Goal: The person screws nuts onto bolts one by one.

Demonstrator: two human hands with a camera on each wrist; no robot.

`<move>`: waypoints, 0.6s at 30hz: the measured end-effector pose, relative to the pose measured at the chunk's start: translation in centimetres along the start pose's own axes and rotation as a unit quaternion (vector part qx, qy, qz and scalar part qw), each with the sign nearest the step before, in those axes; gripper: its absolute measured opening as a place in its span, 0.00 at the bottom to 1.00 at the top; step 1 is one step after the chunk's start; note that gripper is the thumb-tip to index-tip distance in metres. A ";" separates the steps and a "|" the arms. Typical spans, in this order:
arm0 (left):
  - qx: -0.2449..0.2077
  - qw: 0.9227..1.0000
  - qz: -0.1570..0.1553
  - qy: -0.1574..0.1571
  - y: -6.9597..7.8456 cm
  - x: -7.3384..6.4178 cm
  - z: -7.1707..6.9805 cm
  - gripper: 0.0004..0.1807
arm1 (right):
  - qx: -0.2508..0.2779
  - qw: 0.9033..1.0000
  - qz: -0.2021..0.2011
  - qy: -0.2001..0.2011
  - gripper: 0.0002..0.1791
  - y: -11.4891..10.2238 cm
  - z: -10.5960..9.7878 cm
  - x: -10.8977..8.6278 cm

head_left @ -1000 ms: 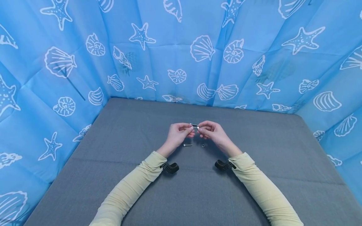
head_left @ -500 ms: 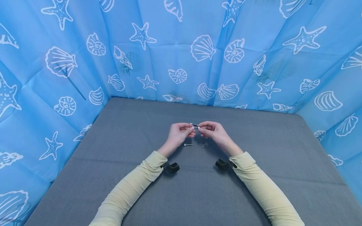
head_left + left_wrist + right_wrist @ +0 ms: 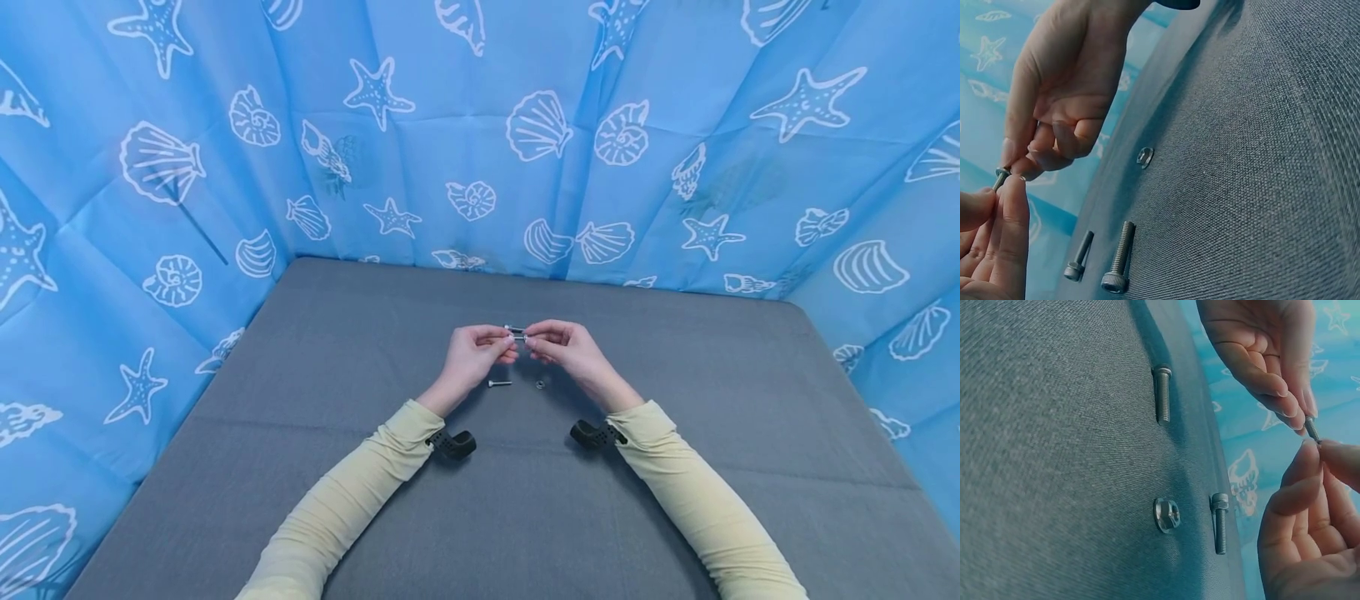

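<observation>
Above the cloth, a small metal bolt spans the gap between the fingertips of both hands. My left hand pinches one end of it between thumb and fingers. At the opposite end, thumb and fingers of my right hand pinch a flanged nut, partly covered by the fingertips. A bit of threaded shank shows between the hands in the right wrist view. The bolt's head is hidden in the left fingers.
On the grey cloth-covered table lie a socket-head bolt and a loose flange nut, nearer than the hands. Another bolt lies just beyond the fingertips. A blue shell-patterned curtain surrounds the table's back and sides.
The right hand and its fingertips have shifted very slightly at the bolt's end. Both hands keep their pinch, and the loose pieces lie where they were.
</observation>
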State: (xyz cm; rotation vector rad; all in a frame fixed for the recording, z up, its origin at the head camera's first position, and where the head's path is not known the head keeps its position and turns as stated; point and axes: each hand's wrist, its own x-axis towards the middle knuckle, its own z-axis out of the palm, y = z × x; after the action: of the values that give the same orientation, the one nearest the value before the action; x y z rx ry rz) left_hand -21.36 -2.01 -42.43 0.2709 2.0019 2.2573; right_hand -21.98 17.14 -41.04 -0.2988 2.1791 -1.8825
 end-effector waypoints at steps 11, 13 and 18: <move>0.003 1.000 0.007 0.002 -0.3 -0.1 0.2 0.13 | 0.015 1.000 -0.022 -0.012 0.17 0.5 -0.1 0.0; 0.006 1.000 0.010 0.002 -0.3 -0.1 0.2 0.13 | 0.004 1.000 -0.018 -0.008 0.16 0.4 -0.1 -0.1; 0.004 1.000 0.014 0.001 -0.4 0.0 0.3 0.13 | 0.002 1.000 0.020 -0.007 0.21 0.2 0.1 -0.1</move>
State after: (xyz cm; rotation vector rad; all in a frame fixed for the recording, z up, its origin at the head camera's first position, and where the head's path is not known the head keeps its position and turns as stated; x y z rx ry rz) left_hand -21.27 -1.64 -42.76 0.2986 2.0205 2.2689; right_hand -21.89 17.09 -41.25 -0.2635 2.1563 -1.8571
